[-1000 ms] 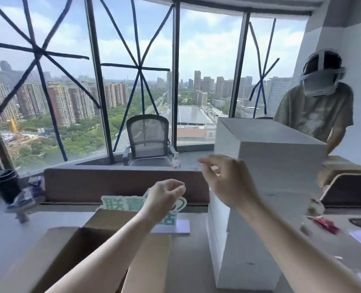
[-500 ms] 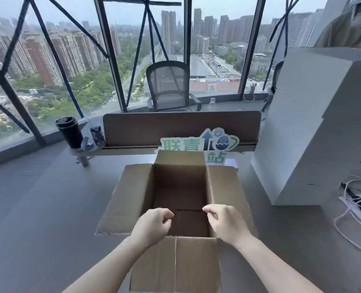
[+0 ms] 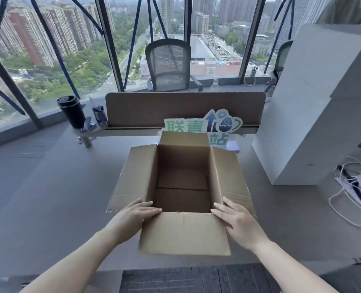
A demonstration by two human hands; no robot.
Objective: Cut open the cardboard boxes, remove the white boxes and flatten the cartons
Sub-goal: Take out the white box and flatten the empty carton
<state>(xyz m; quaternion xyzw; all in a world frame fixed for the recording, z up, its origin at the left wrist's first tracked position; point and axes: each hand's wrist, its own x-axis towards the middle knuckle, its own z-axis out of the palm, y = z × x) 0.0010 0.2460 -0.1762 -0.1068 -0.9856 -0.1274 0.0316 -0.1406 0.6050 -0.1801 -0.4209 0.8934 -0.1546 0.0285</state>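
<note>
An open brown cardboard box (image 3: 181, 233) stands on the grey desk in front of me, all flaps spread outward and nothing inside it. My left hand (image 3: 133, 215) lies flat on the box's near left corner, fingers straight. My right hand (image 3: 235, 218) lies flat on the near right corner, fingers straight and spread. A stack of white boxes (image 3: 315, 115) stands at the right of the desk, apart from the carton.
A brown desk divider (image 3: 183, 108) with a green sign (image 3: 200, 125) runs behind the carton. A black tumbler (image 3: 71, 112) stands at the back left. White cables and papers (image 3: 357, 187) lie at the right. A mesh chair (image 3: 169, 64) sits by the windows.
My view dropped from the white stack to the carton. Both hands came down from the air, uncurled, and now rest flat on the box's near corners.
</note>
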